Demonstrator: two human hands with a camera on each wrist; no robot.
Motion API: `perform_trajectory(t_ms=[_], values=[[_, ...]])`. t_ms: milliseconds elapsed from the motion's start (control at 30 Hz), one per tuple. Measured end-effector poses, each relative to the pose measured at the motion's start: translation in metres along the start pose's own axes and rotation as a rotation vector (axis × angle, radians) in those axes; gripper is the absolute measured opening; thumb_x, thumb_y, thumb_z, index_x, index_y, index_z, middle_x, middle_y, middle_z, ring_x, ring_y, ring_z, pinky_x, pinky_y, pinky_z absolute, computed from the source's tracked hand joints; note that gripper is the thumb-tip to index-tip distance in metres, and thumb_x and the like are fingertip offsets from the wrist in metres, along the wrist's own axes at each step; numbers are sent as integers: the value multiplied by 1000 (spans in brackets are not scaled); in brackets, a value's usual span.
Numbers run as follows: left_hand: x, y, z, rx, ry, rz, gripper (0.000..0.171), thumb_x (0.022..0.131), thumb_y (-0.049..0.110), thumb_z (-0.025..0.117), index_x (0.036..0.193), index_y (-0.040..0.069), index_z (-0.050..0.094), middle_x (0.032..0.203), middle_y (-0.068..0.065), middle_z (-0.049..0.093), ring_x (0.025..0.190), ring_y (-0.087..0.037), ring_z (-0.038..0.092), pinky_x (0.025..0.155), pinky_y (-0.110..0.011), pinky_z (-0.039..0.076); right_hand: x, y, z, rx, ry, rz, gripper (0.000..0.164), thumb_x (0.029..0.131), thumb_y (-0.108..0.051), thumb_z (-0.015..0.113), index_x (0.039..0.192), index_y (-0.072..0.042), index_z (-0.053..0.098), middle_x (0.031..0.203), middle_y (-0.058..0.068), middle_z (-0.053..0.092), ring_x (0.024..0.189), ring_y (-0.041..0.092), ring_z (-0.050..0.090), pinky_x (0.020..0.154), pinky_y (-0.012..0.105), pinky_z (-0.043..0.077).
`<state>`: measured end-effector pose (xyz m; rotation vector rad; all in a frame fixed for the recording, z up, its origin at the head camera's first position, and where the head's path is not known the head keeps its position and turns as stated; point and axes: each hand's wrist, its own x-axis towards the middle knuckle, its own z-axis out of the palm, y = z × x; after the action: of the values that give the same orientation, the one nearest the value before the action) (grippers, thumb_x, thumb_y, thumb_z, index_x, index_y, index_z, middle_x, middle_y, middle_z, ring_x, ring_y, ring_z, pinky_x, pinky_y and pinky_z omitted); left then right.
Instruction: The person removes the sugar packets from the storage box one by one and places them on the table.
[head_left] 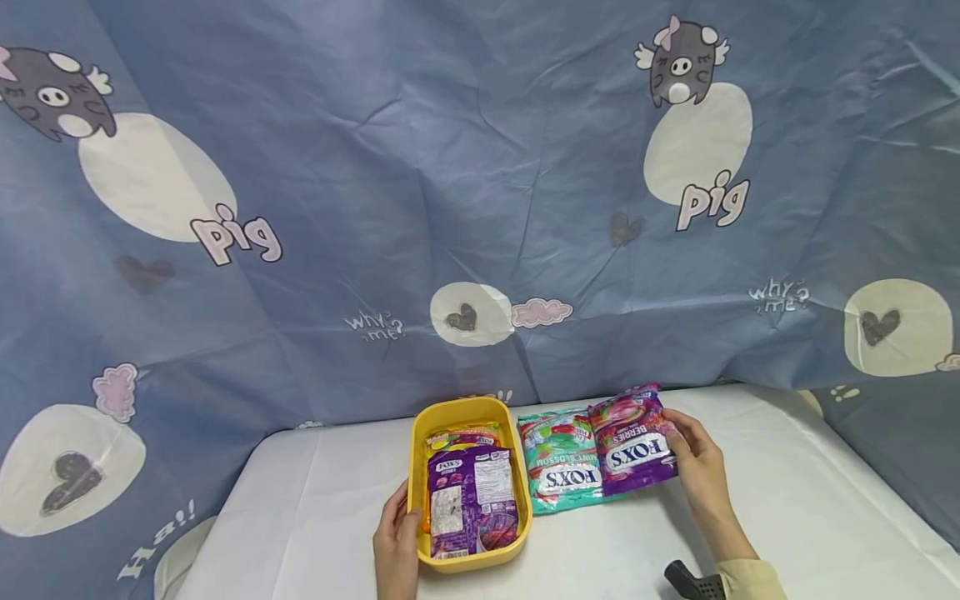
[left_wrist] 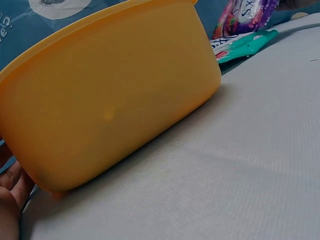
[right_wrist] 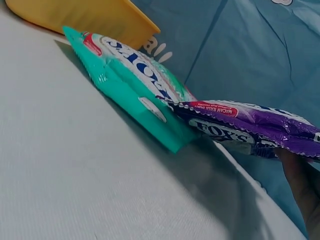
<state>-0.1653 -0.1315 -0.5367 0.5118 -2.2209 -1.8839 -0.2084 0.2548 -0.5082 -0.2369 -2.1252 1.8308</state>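
A yellow plastic tub [head_left: 522, 492] stands on the white table with candy bags in it; a purple Fox's bag [head_left: 474, 492] lies on top, back side up. My left hand [head_left: 396, 537] holds the tub at its near left side. In my right hand [head_left: 697, 462] is a purple Fox's Berries candy bag [head_left: 630, 433], pinched by its right edge and raised off the table, as the right wrist view shows. Its left edge overlaps a green Fox's Mint Blossom bag [right_wrist: 125, 85], which lies right of the tub. The fingertips under the Berries bag are partly hidden.
Under an orange-yellow candy bag's visible top edge [head_left: 468, 433], the tub's other contents are hidden. A blue printed cloth [head_left: 480, 208] hangs behind the white table [head_left: 322, 508]. A black strap piece [head_left: 693, 581] sits at the right wrist.
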Motion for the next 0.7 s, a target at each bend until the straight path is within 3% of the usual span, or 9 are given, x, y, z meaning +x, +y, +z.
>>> perform_trajectory(t_ms=[167,267,400,533,600,700], values=[[0,0,0,16,1,-12,49,94,15,42,143,9,38,143,-16,44,130,-32,46,107,-42,42,1,4,-2,-39,0,-16,40,100,-22,42,137,-6,46,124,-14,54,96,-12,55,78,6,50],[-1,0,0,24,3,-14,49,94,16,42,142,9,39,143,-16,45,130,-32,46,107,-42,42,3,8,-4,-66,-7,-29,40,101,-22,41,137,-5,45,128,-6,55,97,-14,53,79,4,48],[-1,0,0,14,4,-5,49,93,13,42,142,8,39,143,-16,45,130,-32,46,108,-42,41,9,13,-8,-114,-30,-20,40,101,-21,38,138,-6,44,138,17,48,95,-17,50,79,4,47],[-1,0,0,5,4,7,49,93,12,42,142,8,39,143,-16,44,131,-31,46,107,-40,41,16,19,-14,-184,-62,-31,39,101,-20,37,138,-7,44,138,23,48,93,-17,50,76,4,47],[0,0,0,0,7,13,48,93,12,42,142,8,40,142,-16,45,130,-30,46,107,-40,42,19,22,-16,-258,-70,-56,38,101,-18,38,135,-7,47,137,22,50,100,-9,53,77,2,45],[1,1,-1,2,14,21,48,93,11,43,141,9,41,140,-16,47,128,-29,48,106,-40,43,21,26,-19,-381,-82,-97,36,100,-16,38,132,-6,50,134,23,53,111,13,57,76,2,43]])
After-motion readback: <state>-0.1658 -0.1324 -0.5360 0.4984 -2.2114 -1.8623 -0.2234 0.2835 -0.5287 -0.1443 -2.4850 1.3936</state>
